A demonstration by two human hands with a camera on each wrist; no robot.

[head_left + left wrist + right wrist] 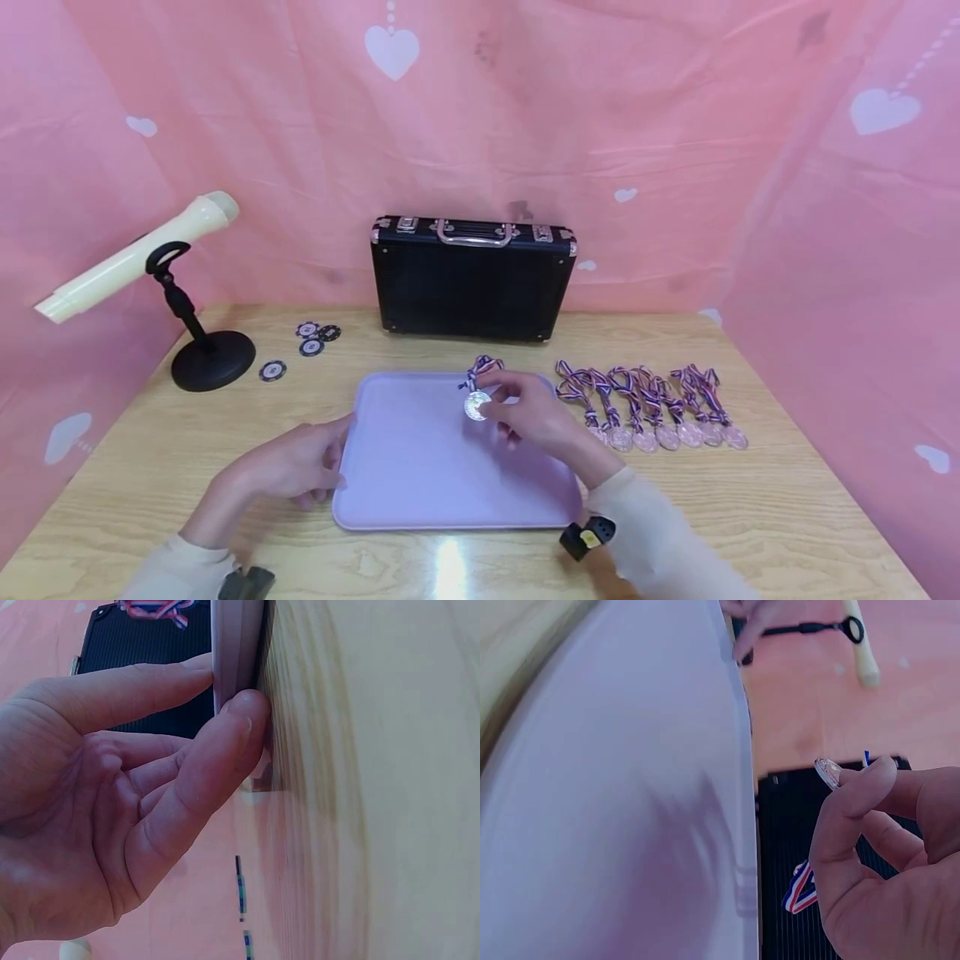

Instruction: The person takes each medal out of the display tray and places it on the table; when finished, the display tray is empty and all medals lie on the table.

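Note:
A silver medal (476, 406) hangs over the back of a lilac tray (420, 475), pinched between the thumb and fingers of my right hand (536, 417). Its red, white and blue ribbon (486, 367) is bunched up behind it. In the right wrist view the medal (826, 773) shows edge-on at the fingertips, apart from the tray. My left hand (288, 462) holds the tray's left edge. The left wrist view shows the thumb and a finger at the tray's rim (236, 645).
Several ribboned medals (667, 437) lie in a row right of the tray. Behind it stands a black case (472, 287). Several poker chips (311, 346) lie back left, beside a white microphone (142, 258) on a black stand (213, 360). Pink cloth (637, 100) hangs around the table.

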